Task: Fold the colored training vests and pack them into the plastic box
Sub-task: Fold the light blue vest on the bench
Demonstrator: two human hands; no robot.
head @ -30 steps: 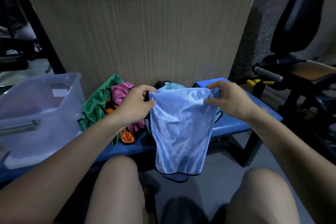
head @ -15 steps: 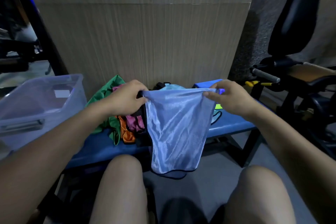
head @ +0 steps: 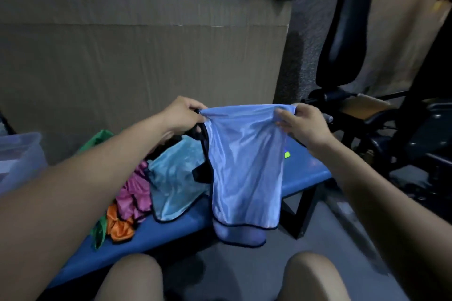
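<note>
1. A blue bench [head: 305,179] is seen across the middle of the view, with a wood-grain panel [head: 146,56] behind it.
2. A periwinkle vest [head: 244,168] (shiny, black-trimmed) is held up above the bench, its lower hem hanging past the bench's front edge.
3. A plastic box [head: 19,154] is set at the far left, well apart from the held vest.
4. A light-blue vest [head: 173,178] is spread on the bench, just beside pink [head: 134,193], orange [head: 119,226] and green [head: 97,138] vests in a heap.
5. The vest's top left corner is pinched by the left hand [head: 181,116].
6. The top right corner is gripped by the right hand [head: 303,123], fingers curled over the fabric.
</note>
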